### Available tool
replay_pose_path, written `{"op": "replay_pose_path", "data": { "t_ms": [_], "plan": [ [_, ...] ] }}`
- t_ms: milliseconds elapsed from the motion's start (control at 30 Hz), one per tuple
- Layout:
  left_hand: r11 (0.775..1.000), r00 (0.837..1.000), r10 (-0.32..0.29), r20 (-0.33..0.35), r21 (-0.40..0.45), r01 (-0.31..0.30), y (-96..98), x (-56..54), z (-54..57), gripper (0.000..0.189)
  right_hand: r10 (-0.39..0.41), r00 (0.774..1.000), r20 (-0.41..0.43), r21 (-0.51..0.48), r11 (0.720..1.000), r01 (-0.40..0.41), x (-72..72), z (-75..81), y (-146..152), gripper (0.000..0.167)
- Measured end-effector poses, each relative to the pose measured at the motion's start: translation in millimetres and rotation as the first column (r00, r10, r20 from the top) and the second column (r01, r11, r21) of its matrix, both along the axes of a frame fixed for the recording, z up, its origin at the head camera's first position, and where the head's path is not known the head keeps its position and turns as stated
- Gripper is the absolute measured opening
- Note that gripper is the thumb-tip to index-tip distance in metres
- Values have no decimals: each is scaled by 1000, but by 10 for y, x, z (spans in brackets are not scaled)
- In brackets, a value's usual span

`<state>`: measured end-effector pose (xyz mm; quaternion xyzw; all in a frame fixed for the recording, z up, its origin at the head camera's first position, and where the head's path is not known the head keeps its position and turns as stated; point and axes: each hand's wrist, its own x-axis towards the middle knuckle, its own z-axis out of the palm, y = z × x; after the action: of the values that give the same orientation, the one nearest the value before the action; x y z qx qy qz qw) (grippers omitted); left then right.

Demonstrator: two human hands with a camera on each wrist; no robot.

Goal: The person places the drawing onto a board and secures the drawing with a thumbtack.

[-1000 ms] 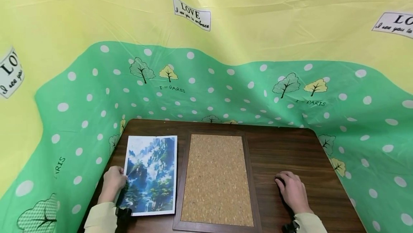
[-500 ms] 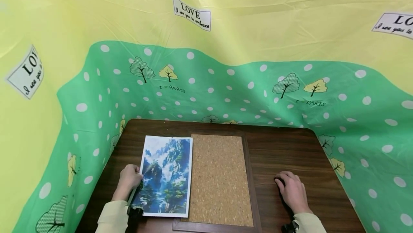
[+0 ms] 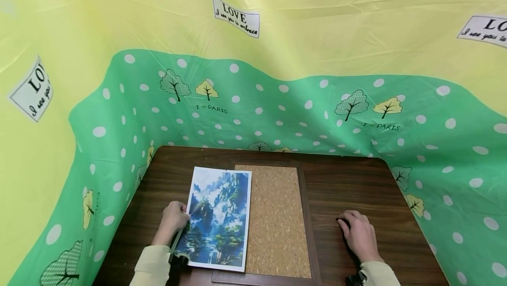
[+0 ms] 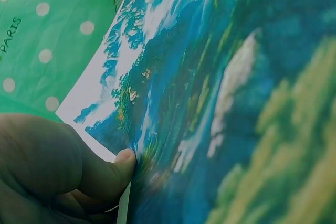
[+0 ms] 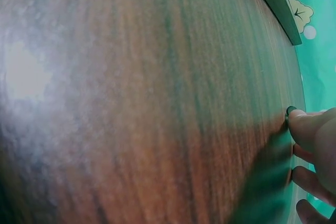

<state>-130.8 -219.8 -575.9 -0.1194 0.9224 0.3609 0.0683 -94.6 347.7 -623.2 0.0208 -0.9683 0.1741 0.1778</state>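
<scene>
Currently noting a printed picture (image 3: 219, 218), white-bordered, blue and green, pinched at its left long edge by the left hand (image 3: 173, 219). Gripped narrowly: thumb (image 4: 114, 174) on the printed face, just past the margin, with fingers curled beneath the edge; cannot tell how far under. Located left of centre in the head view, over the table (image 3: 344, 185), overlapping the left rail of a brown frame (image 3: 310, 233) and the left part of its cork panel (image 3: 279, 220). Cannot tell whether touching the cork or held just above.

Judged light, given support by a single pinch. Looks fairly stiff for a sheet, nearly flat away from the grip, so probably thick paper or card; likely to bow if pushed sideways against resistance. Perhaps slick if coated; finish not clear. Liable to crease at the pinch and to smudge on the print. Best taken by the white margins, thumb above and fingers below, near the middle of a long edge to limit twisting; better steadied with a second pinch at the opposite edge.

To the right of the frame, see the right hand (image 3: 360, 235), resting on the table, fingers loosely bent, nothing plainly visible in them; well apart from the picture.
</scene>
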Motion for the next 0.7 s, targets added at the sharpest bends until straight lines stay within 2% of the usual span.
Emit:
{"op": "replay_pose_path", "data": {
  "t_ms": [333,700],
  "plan": [
    [1000,1000,-17,-23,1,17,157,-22,-58,35,-24,1000,-16,9,1000,24,-9,19,-30,6],
    [999,999,-22,-31,39,23,359,3,-81,25,-52,998,23,1,999,52,-8,29,-50,5]
  ]
}}
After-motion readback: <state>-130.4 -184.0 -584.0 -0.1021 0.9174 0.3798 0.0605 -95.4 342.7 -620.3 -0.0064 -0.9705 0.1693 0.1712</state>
